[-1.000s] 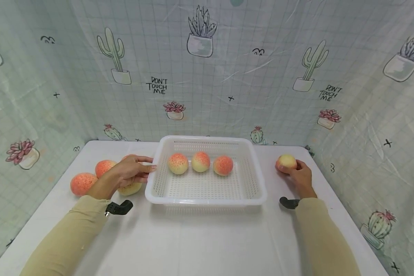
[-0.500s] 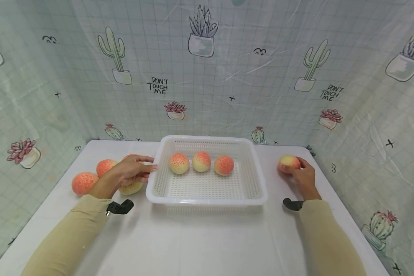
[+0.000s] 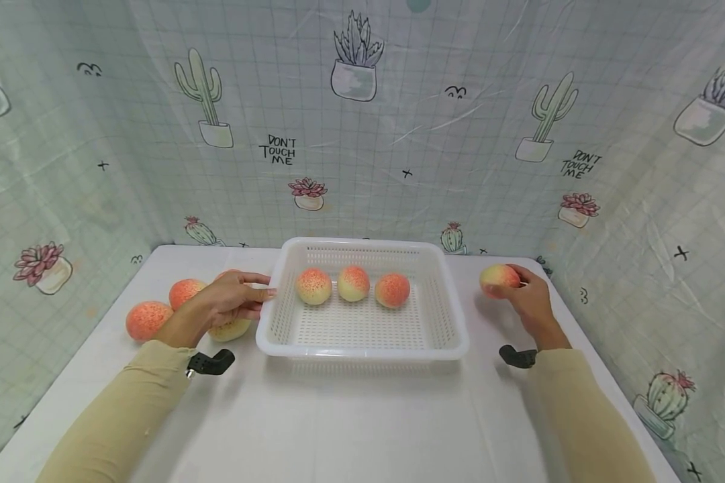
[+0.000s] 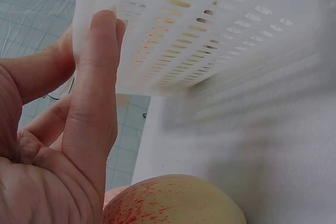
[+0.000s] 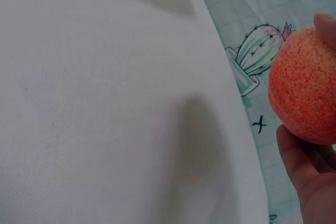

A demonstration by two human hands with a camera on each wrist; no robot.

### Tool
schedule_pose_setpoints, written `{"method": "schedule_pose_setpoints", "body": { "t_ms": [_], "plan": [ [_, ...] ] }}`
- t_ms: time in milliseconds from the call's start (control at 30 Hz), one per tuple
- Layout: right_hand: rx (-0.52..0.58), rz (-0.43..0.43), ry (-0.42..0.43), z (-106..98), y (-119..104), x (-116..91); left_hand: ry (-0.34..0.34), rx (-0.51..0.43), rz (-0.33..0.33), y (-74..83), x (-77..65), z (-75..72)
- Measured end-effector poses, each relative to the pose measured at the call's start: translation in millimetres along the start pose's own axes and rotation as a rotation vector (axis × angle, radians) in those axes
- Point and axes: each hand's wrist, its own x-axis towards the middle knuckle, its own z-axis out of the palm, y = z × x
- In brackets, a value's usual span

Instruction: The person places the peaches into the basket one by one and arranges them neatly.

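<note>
Curtain (image 3: 362, 168) behind basket (image 3: 362, 353); left grip (image 3: 231, 295) partly hides peaches (image 3: 229, 331).

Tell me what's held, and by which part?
The right grip holds a peach by its sides; the left grip holds the white basket by its left rim.

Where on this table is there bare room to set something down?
The broadest bare patch of table is the front, between the sleeves and before the basket. A smaller strip lies between the basket and the right hand with its peach. It is crowded left of the basket: the left hand and several peaches.
</note>
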Motion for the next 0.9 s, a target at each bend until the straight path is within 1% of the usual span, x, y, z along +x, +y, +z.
{"method": "schedule_pose_setpoints", "body": {
  "t_ms": [100,300,533,700,900],
  "plan": [
    [-0.013,-0.047,-0.037,-4,-8,-3,0.002,0.010,0.004,-0.1,-0.1,-0.1],
    [-0.050,-0.098,-0.086,-8,-21,-9,0.003,0.012,0.003,-0.4,0.0,0.4],
    [-0.093,-0.242,-0.119,-16,-36,-16,-0.004,0.012,0.008,-0.4,0.1,0.3],
    [-0.102,-0.275,-0.165,-19,-49,-21,-0.006,0.005,0.010,-0.7,0.5,-0.4],
    [-0.118,-0.309,-0.195,-20,-63,-26,-0.014,-0.004,0.015,-1.4,1.7,-0.6]
  ]
}}
